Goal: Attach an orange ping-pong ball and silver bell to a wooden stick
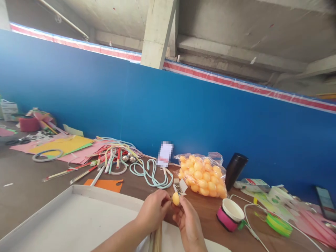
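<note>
A small yellow-orange plastic ball [175, 198] is held up at the fingertips of my right hand [190, 224]. From the left, my left hand [154, 208] closes its thumb and fingers in a pinch beside the ball. What lies in that pinch, if anything, is too small to make out. Just behind the ball stands a small open white box [183, 189] with little metallic pieces in it. Farther back, a clear plastic bag [202, 174] is full of similar balls. Below my wrists, thin wooden sticks [156, 239] show in part.
A large white tray [78, 217] covers the front left. Light-blue cord [151, 175], coloured paper [64, 144] and bundled sticks lie behind it. On the right are a pink-wrapped cup [230, 215], a black cylinder [235, 171], green tape [279, 225] and a white cable. A blue partition [105, 91] closes the back.
</note>
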Available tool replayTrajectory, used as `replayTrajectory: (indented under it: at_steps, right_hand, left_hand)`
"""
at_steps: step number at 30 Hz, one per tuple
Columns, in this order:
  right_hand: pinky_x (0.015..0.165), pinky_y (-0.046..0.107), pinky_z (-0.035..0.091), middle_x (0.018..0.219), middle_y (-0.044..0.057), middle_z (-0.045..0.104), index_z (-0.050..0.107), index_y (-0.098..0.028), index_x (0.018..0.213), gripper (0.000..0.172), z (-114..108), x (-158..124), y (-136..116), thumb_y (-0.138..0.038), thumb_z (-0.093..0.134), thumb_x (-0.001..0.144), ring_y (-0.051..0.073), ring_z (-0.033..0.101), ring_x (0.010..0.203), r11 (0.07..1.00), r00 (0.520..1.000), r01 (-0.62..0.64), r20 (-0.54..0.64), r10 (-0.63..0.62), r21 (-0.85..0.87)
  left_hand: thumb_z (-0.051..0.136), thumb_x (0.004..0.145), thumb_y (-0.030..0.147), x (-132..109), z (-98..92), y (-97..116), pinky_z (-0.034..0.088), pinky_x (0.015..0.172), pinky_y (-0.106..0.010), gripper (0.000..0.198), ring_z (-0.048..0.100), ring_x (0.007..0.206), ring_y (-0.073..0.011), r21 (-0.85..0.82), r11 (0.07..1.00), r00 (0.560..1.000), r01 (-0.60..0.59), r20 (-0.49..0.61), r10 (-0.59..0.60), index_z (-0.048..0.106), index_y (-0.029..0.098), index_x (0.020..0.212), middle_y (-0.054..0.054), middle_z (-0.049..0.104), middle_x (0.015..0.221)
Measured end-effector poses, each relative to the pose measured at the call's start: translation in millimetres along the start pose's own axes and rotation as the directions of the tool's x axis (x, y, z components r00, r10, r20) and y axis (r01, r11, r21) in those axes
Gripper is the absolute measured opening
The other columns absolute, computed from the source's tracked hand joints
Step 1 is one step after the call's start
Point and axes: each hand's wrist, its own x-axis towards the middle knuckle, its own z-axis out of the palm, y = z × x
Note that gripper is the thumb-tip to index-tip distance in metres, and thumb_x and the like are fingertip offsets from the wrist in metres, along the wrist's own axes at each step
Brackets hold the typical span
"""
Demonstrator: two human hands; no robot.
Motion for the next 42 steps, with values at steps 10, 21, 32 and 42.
replayTrajectory:
  at_steps: [10, 21, 32, 42]
  right_hand:
    - [0.051, 0.021, 0.045, 0.084, 0.005, 0.064, 0.064, -0.016, 0.092, 0.025, 5, -6, 1, -0.037, 0.062, 0.080, 0.016, 0.058, 0.074, 0.998, 1.000, -0.004, -0.023, 0.003, -0.067]
    - [0.052, 0.021, 0.047, 0.089, 0.007, 0.064, 0.065, -0.014, 0.093, 0.025, 7, -10, -3, -0.034, 0.062, 0.080, 0.017, 0.058, 0.075, 0.999, 1.000, -0.005, 0.030, 0.006, -0.044]
    - [0.052, 0.022, 0.049, 0.087, 0.007, 0.066, 0.066, -0.015, 0.091, 0.028, 9, -12, -7, -0.037, 0.066, 0.075, 0.017, 0.061, 0.072, 0.999, 1.000, 0.013, -0.014, -0.013, -0.044]
    - [0.051, 0.021, 0.047, 0.090, 0.009, 0.066, 0.065, -0.013, 0.096, 0.030, 10, -15, -10, -0.039, 0.061, 0.079, 0.019, 0.062, 0.079, 0.996, 0.998, 0.015, 0.057, -0.010, -0.085]
  left_hand:
    - [0.040, 0.084, 0.021, -5, -6.0, -7, 0.034, 0.062, -0.024, 0.015, 0.053, 0.069, -0.0135, 0.207, 0.970, 0.991, -0.131, 0.012, 0.131, 0.053, 0.021, 0.077, 0.000, 0.057, 0.078]
    - [0.035, 0.088, 0.023, -5, -9.4, -1, 0.038, 0.065, -0.023, 0.023, 0.055, 0.072, -0.0140, 0.348, 0.909, 0.971, -0.231, 0.135, 0.196, 0.055, 0.019, 0.078, -0.003, 0.057, 0.077]
    - [0.042, 0.082, 0.022, -5, -8.9, -3, 0.036, 0.065, -0.024, 0.015, 0.055, 0.073, -0.0150, 0.108, 0.983, 0.988, -0.146, 0.075, 0.138, 0.057, 0.022, 0.082, -0.002, 0.061, 0.080]
    - [0.051, 0.072, 0.023, -2, -7.3, -2, 0.039, 0.060, -0.022, 0.009, 0.056, 0.066, -0.0132, -0.247, 0.961, 0.992, 0.123, 0.056, -0.112, 0.059, 0.020, 0.073, 0.002, 0.064, 0.069]
